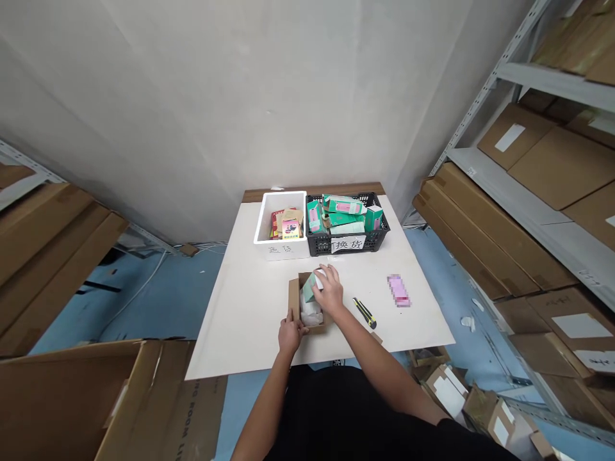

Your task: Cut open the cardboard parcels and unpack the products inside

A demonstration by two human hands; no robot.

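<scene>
A small open cardboard box (316, 330) stands on the white table in front of me, with white wrapping (311, 314) inside it. My left hand (289, 331) grips the box at its near left corner. With my right hand (330, 289) I hold a small green and white carton (310, 286), tilted over the far end of the box. Its lower edge is partly inside, and I cannot tell whether it touches the wrapping. To the right of the box lies a yellow and black utility knife (365, 313).
At the back of the table (230, 320) stand a white bin (281, 250) with colourful packets and a black basket (379, 240) of green cartons. A blurred pink item (398, 291) lies on the right. Shelves with cardboard boxes (500, 224) flank the table; a large open carton (158, 397) stands front left.
</scene>
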